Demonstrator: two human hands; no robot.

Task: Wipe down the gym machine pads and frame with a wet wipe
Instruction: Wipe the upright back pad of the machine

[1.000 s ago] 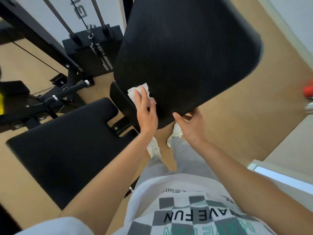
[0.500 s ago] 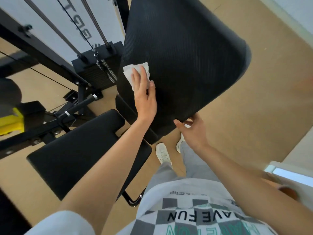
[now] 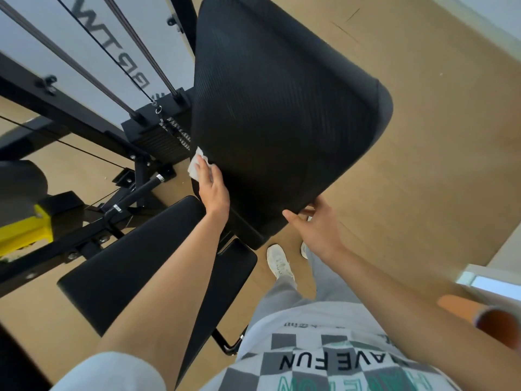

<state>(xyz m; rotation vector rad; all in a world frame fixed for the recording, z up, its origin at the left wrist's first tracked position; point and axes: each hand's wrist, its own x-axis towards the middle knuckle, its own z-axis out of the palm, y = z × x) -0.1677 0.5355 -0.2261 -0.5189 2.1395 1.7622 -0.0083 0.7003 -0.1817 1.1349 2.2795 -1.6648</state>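
A large black ribbed back pad of the gym machine tilts up in front of me. My left hand presses a white wet wipe with flat fingers against the pad's lower left edge. The wipe shows just past my fingertips. My right hand grips the pad's lower corner, thumb on the front face and fingers hidden behind it. Below lies the black seat pad, partly covered by my left forearm.
The black machine frame with cables and a weight stack stands at the left. A black handle bar and a yellow part sit beside the seat. My white shoes stand on the tan floor. A blurred orange object is at the right.
My left hand slid the wipe up the back pad, then down to its lower left edge. The right hand kept its hold on the pad's corner. The view shifted.
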